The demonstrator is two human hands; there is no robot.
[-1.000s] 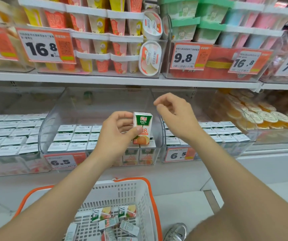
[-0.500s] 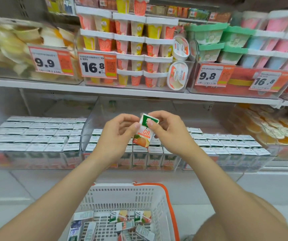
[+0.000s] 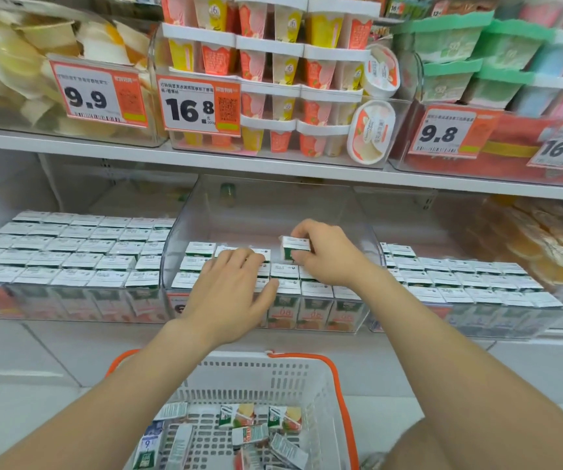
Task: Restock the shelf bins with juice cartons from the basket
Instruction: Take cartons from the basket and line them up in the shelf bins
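Observation:
My right hand (image 3: 324, 257) grips a small green-and-white juice carton (image 3: 292, 247) upright, just above the rows of cartons in the clear middle shelf bin (image 3: 273, 198). My left hand (image 3: 234, 290) lies flat with straight fingers on the tops of the cartons at the bin's front, beside the right hand. Below, a white basket (image 3: 273, 371) with an orange rim holds several loose juice cartons (image 3: 249, 432) lying on their sides.
Clear bins of the same cartons stand left (image 3: 69, 252) and right (image 3: 460, 276) of the middle bin. The back of the middle bin is bare. A shelf board (image 3: 273, 169) above carries price tags and yoghurt cups. Jelly cups (image 3: 544, 239) fill the far right bin.
The carton passed from my left hand to my right, which lowered it into the middle bin. My left hand let go and dropped flat onto the front cartons. The view shifted left.

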